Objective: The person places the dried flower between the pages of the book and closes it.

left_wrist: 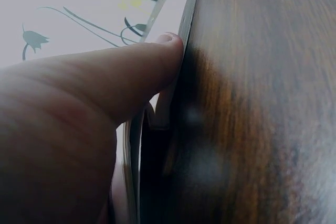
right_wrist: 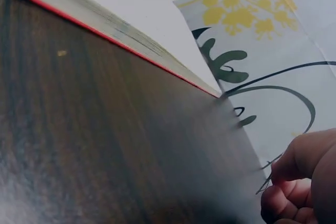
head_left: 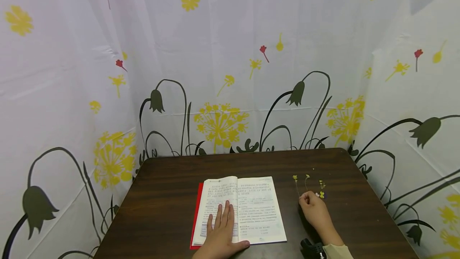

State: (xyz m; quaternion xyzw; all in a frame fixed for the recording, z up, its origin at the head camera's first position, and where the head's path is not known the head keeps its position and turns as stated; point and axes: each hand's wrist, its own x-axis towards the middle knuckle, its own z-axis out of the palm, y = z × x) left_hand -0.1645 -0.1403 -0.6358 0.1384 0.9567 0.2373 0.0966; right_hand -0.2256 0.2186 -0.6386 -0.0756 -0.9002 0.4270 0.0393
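Note:
An open book (head_left: pixel 256 207) with printed pages and a red cover lies on the dark wooden table. My left hand (head_left: pixel 222 233) rests flat on its left page, fingers spread, with the thumb (left_wrist: pixel 157 59) reaching over the lower edge of the right page. To the right of the book, my right hand (head_left: pixel 316 211) pinches a thin stem (right_wrist: pixel 264 184) between thumb and fingertips. A small yellow dried flower (head_left: pixel 295 178) stands out beyond these fingertips, its stem running down to them. Close by is another pale dried flower (head_left: pixel 307 176) on a curved stem.
More small dried flowers (head_left: pixel 321 184) lie right of the hand, with a yellow, white and purple bloom (head_left: pixel 321 195) beside it. A black band (head_left: pixel 313 250) is on the right wrist. Behind the table (head_left: pixel 165 195) hangs a white curtain (head_left: pixel 230 51) with printed flowers.

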